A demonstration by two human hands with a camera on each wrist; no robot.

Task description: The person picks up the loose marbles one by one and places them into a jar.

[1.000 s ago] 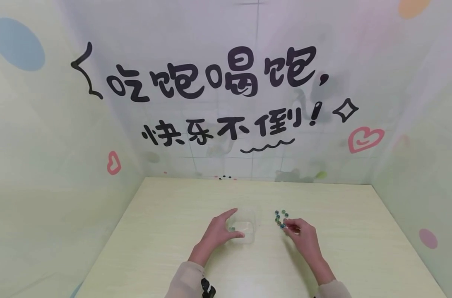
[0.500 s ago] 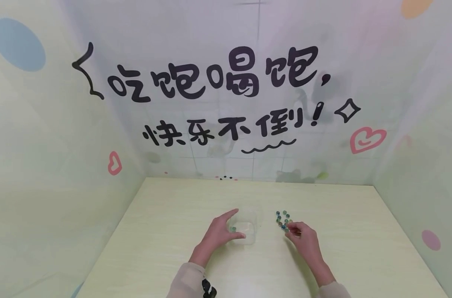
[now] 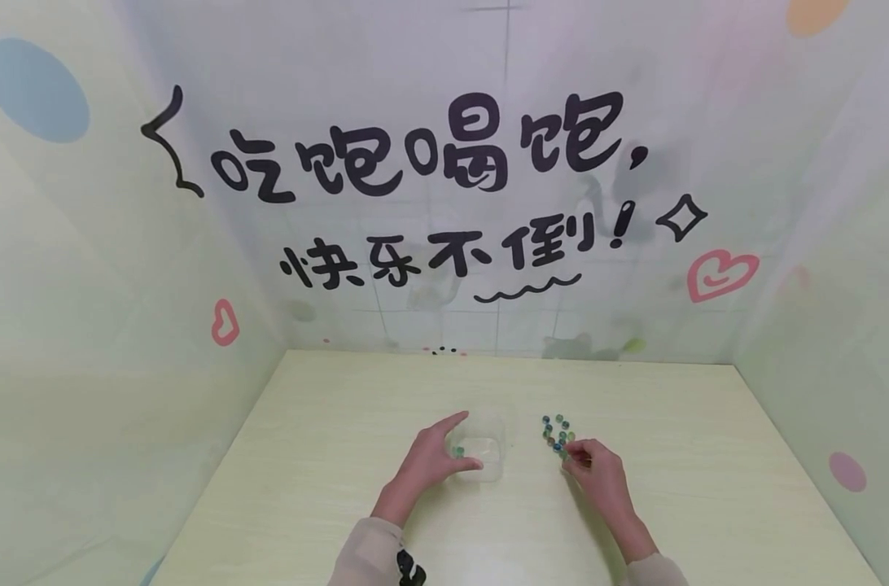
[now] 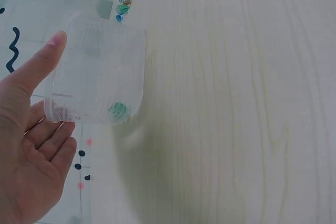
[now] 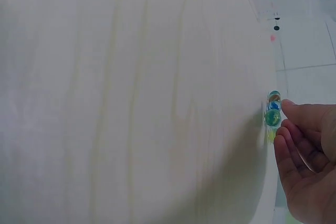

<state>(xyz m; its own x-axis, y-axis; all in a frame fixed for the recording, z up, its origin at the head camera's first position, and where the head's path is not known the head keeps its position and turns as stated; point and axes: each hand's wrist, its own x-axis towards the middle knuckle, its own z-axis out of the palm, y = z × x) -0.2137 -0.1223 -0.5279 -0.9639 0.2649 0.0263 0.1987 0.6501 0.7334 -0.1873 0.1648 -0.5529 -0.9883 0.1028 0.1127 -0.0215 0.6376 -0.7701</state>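
My left hand (image 3: 431, 456) curves its thumb and fingers round a clear plastic container (image 4: 100, 66) standing upright on the table. Inside, near the base, shows a green marble (image 4: 119, 110). To the right, my right hand (image 3: 597, 470) is at the near edge of a loose group of marbles (image 3: 549, 428) in blue, green and brownish glass. Its thumb and fingertips come together at a green marble (image 5: 272, 117) and seem to pinch it. Part of the group is hidden by these fingers in the right wrist view.
The pale wood-grain table (image 3: 327, 423) ends at a printed back wall (image 3: 444, 325) with black lettering. Side walls (image 3: 796, 391) rise along its left and right edges. A black strap piece (image 3: 409, 566) sits by the left sleeve.
My right hand has drawn slightly right and toward me, uncovering more marbles, and a green marble now shows at its fingertips. The left hand and container stay in place.
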